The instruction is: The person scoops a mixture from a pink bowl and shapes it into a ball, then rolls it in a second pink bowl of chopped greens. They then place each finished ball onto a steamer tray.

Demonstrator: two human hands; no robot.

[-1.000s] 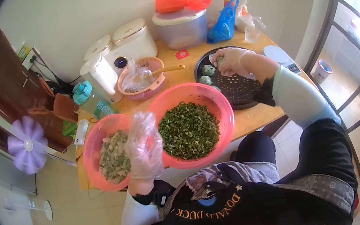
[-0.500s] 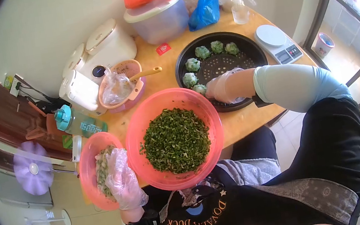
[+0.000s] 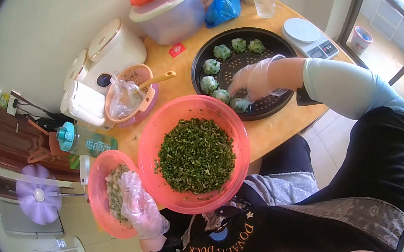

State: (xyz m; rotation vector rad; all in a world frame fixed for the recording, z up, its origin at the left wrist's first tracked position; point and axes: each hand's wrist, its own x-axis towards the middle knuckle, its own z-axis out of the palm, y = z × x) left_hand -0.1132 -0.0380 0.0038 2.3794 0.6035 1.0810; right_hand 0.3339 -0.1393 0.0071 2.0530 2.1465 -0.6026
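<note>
the last green-flecked ball (image 3: 239, 104) is sitting in the dark perforated tray (image 3: 195, 55), just below the right grip (image 3: 254, 80), which is rising off it and leaving it in view. that ball is now closing the near end of a curved row of seven. the gloved fingers are bending loosely with nothing showing in them, though their underside is hiding, so i cannot tell whether they are meeting. the kitchen scale (image 3: 302, 30) is standing beyond the grip, beside the tray. the left grip (image 3: 140, 205) is curling at the small pink bowl (image 3: 97, 197) of pale mix (image 3: 115, 194); its hold i cannot tell. between the grips, the large pink bowl (image 3: 146, 135) is holding chopped greens (image 3: 196, 156) on the worktop (image 3: 263, 140).
</note>
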